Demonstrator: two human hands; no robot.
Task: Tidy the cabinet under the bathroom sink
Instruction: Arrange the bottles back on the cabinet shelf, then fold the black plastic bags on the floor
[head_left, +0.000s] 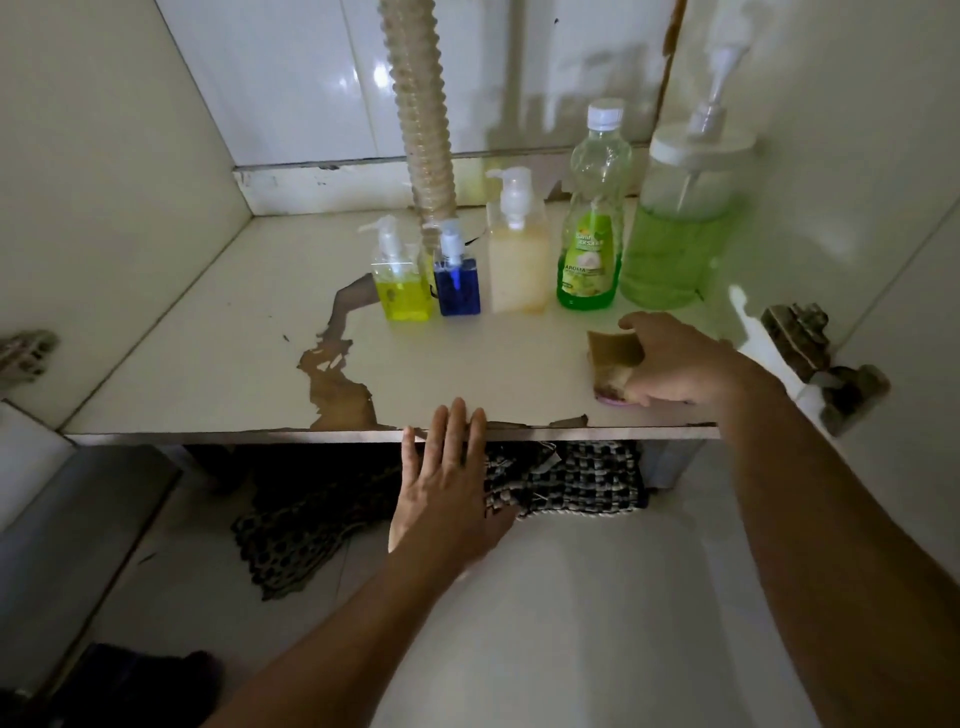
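Observation:
A row of bottles stands on the cabinet floor (218, 332): a yellow pump bottle (401, 283), a blue pump bottle (458, 283), a cream pump bottle (518, 260), a green capped bottle (592, 234) and a big green pump jar (678, 228) at the right. My right hand (675, 361) grips a brown sponge (613, 349) on the cabinet floor in front of the jar. My left hand (447, 478) is flat, fingers straight, fingertips touching the cabinet's front edge.
A ribbed drain hose (415, 104) comes down behind the small bottles. The floor's coating is peeled in a brown patch (337, 384). Door hinges (810, 353) sit on the right wall. A woven mat (571, 478) lies on the tiles below the cabinet.

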